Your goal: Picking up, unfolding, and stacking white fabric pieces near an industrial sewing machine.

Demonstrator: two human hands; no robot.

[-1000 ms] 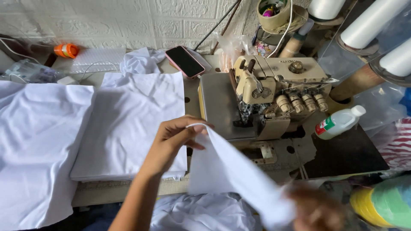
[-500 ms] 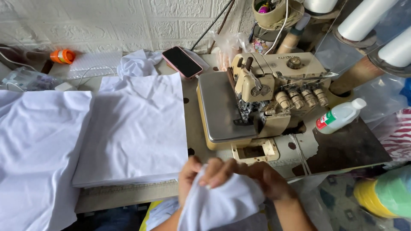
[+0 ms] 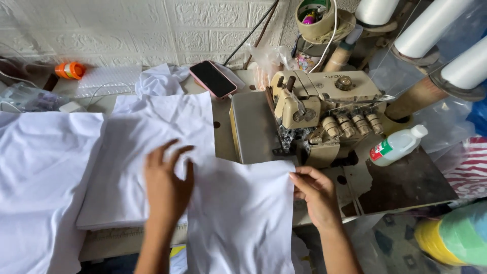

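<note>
A white cloth piece (image 3: pixel 241 213) lies spread over the table's front edge, in front of the cream sewing machine (image 3: pixel 317 114). My left hand (image 3: pixel 166 185) rests flat with fingers apart on the cloth's left edge, overlapping the white fabric stack (image 3: pixel 132 167). My right hand (image 3: pixel 317 193) pinches the cloth's upper right corner between thumb and fingers, just below the machine's base.
More white fabric (image 3: pixel 35 167) covers the table's left. A phone (image 3: pixel 213 78) lies behind the stack. A white bottle (image 3: pixel 398 146) lies on the dark plate right of the machine. Thread cones (image 3: pixel 431 25) stand at back right, an orange item (image 3: pixel 70 70) at back left.
The cloth, bunched in both hands below the table edge half a second ago, is now spread flat. My left hand moved left onto it, my right hand to its right corner.
</note>
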